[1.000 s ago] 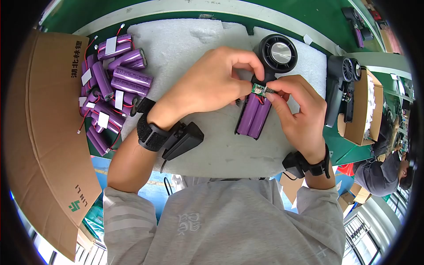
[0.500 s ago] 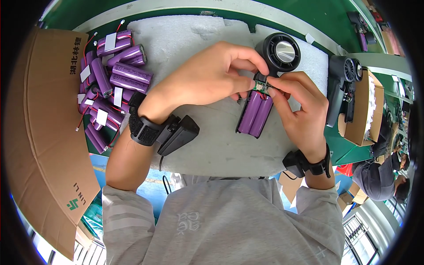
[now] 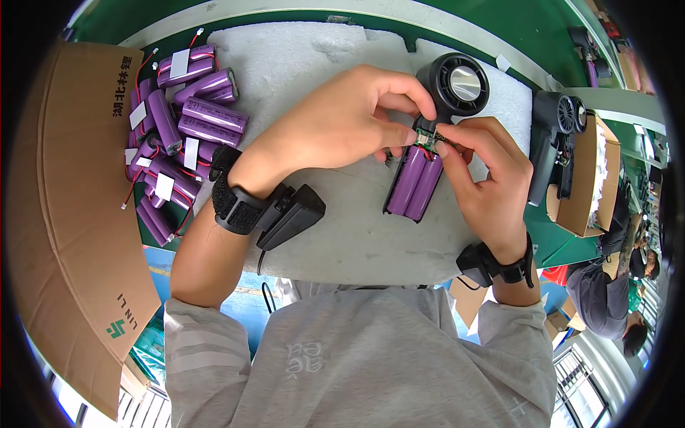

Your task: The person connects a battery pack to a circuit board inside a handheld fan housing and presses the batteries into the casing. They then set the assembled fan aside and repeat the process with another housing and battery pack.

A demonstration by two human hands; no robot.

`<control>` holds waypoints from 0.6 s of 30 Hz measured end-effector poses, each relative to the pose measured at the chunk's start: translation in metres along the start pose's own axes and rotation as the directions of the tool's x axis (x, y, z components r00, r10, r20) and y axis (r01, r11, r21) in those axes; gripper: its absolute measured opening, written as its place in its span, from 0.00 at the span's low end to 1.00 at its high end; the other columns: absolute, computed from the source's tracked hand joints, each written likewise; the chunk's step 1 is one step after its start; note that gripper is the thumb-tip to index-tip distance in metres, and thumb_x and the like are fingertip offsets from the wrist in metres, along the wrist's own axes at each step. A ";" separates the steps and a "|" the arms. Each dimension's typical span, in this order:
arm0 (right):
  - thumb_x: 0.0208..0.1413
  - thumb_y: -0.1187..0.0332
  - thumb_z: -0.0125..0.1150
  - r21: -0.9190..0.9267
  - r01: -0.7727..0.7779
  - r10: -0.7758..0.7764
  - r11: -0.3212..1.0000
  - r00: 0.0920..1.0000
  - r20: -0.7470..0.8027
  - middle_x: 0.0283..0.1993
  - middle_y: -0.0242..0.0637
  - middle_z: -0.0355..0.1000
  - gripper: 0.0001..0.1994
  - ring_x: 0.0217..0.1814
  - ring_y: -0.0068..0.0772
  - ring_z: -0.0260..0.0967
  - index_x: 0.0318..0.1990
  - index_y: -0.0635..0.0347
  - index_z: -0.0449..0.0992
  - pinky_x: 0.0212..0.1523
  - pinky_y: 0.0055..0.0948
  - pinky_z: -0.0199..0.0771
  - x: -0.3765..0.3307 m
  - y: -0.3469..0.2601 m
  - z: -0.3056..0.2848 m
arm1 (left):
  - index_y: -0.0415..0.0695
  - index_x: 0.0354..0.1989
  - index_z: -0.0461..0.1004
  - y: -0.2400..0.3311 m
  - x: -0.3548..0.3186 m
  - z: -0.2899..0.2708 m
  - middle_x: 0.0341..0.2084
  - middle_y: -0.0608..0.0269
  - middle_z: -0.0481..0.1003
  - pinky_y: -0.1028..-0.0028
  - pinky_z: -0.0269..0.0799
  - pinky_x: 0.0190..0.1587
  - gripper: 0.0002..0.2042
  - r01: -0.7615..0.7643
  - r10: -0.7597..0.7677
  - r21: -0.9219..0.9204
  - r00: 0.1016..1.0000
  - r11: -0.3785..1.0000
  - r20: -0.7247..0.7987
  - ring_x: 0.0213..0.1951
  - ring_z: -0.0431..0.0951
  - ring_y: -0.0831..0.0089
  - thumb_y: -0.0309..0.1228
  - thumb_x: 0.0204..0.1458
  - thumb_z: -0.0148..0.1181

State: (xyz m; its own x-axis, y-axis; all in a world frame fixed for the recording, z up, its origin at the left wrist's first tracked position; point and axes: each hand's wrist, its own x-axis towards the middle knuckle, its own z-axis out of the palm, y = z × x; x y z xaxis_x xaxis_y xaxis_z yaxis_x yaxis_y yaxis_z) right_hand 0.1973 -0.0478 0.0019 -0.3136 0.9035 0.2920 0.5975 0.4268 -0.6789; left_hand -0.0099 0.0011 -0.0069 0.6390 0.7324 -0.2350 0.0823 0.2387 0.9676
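A black handheld fan (image 3: 432,80) lies on the foam sheet with its handle toward me. Two purple battery cells (image 3: 414,184) fill the uncovered handle. Between the cells and the fan head sits a small green circuit board (image 3: 426,139), with red wire beside it. My left hand (image 3: 357,118) is closed at the board's left side, its thumb against the board and its index finger bent at the fan's neck. From the right, my right hand (image 3: 492,171) pinches at the board's right edge; its fingertips cover whatever lies between them.
Purple battery packs (image 3: 210,114) with red wires and white pads are heaped at the left, beside a large cardboard box (image 3: 78,214). White foam (image 3: 285,53) covers the bench. At the right are more black fans (image 3: 548,135) and an open carton (image 3: 589,207). A person (image 3: 603,299) is farther right.
The fan and both hands have shifted very slightly to the right in the picture; their hold looks the same. The person in the right background has changed posture.
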 end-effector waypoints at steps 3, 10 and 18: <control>0.48 0.83 0.65 0.015 -0.020 0.020 1.000 1.000 0.014 0.35 0.38 0.73 0.10 0.29 0.23 0.69 0.40 0.66 0.79 0.31 0.21 0.69 0.000 0.000 -0.001 | 0.36 0.44 0.73 0.001 0.000 0.000 0.40 0.57 0.78 0.76 0.75 0.31 0.11 0.004 -0.004 0.000 1.000 1.000 0.002 0.29 0.76 0.76 0.19 0.51 0.58; 0.49 0.83 0.64 0.042 -0.055 0.053 0.998 0.998 0.041 0.35 0.37 0.73 0.11 0.30 0.22 0.68 0.41 0.65 0.79 0.31 0.20 0.68 0.000 0.000 -0.003 | 0.41 0.45 0.73 0.000 0.000 0.000 0.38 0.65 0.78 0.80 0.73 0.32 0.11 0.011 -0.012 0.028 1.000 1.000 0.015 0.31 0.75 0.81 0.20 0.54 0.57; 0.49 0.83 0.64 0.044 -0.072 0.069 0.996 0.996 0.063 0.35 0.36 0.73 0.11 0.31 0.21 0.69 0.41 0.66 0.79 0.31 0.19 0.68 0.001 -0.001 -0.006 | 0.40 0.43 0.74 -0.001 0.000 0.006 0.36 0.65 0.78 0.80 0.73 0.31 0.11 0.019 -0.012 0.096 0.998 0.995 -0.064 0.31 0.75 0.81 0.17 0.51 0.55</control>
State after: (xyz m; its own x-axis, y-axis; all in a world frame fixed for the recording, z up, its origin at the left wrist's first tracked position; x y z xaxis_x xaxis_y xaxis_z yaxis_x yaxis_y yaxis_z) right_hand 0.2005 -0.0469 0.0065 -0.3173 0.9266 0.2019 0.5856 0.3589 -0.7268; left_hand -0.0055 -0.0025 -0.0073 0.5880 0.7684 -0.2525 0.1672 0.1899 0.9674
